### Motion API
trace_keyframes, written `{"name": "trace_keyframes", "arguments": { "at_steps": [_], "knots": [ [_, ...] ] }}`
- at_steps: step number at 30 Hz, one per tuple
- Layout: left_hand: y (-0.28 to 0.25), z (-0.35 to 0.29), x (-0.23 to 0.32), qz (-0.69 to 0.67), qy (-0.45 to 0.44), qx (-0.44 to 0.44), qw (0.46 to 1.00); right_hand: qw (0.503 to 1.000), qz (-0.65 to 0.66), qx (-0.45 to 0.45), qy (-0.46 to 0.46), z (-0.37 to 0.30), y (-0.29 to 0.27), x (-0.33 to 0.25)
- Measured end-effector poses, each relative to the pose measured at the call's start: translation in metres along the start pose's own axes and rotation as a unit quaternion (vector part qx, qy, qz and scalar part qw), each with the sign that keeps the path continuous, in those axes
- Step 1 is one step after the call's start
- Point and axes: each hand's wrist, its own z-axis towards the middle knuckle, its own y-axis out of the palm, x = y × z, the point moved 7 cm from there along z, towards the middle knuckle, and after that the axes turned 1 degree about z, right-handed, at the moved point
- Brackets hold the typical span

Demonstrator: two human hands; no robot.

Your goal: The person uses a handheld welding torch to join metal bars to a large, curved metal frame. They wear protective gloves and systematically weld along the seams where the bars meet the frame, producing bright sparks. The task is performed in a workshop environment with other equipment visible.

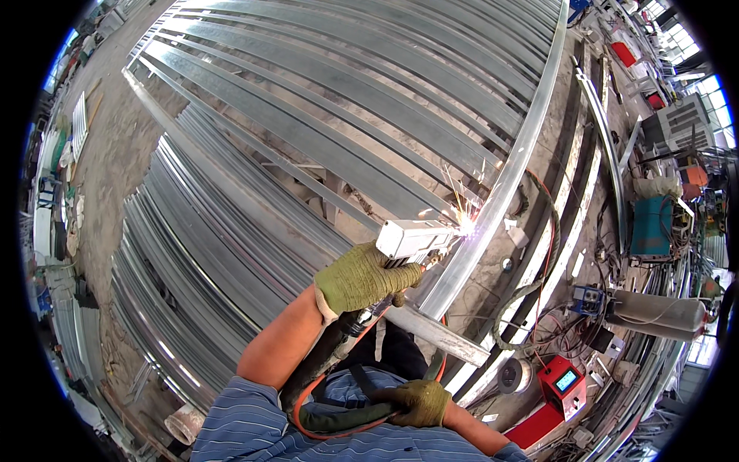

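My left hand, in a worn olive-green work glove, is closed round the handle of a welding gun with a white boxy head. Bright sparks burst from its tip, where a flat grey metal bar meets a long edge rail. A thick dark cable with an orange line along it runs from the gun down and loops at my waist. Against my body, my right hand, gloved alike, is closed on that loop; its fingertips are partly hidden.
Parallel bars form a large frame ahead. Stacked metal profiles lie at the left. A short beam juts out close by. To the right stand a red machine with a screen, a wire spool, a gas cylinder and tangled hoses.
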Motion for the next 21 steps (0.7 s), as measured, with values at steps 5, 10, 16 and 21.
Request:
{"name": "trace_keyframes", "arguments": {
  "at_steps": [5,10,16,21],
  "knots": [
    [0.0,-0.003,0.002,-0.014,-0.007,-0.002,1.0,1.0,0.002,-0.006,0.001,0.002,0.001,0.0],
    [0.0,-0.003,-0.007,-0.036,-0.014,-0.008,0.999,1.0,-0.003,-0.006,-0.001,0.003,0.003,0.0],
    [0.0,-0.006,-0.011,-0.041,-0.016,-0.007,0.999,1.0,0.003,-0.025,0.005,0.005,0.005,-0.001],
    [0.0,-0.008,-0.013,-0.044,-0.001,-0.004,0.999,0.999,-0.014,-0.03,0.009,0.005,0.005,-0.003]
  ]
}}
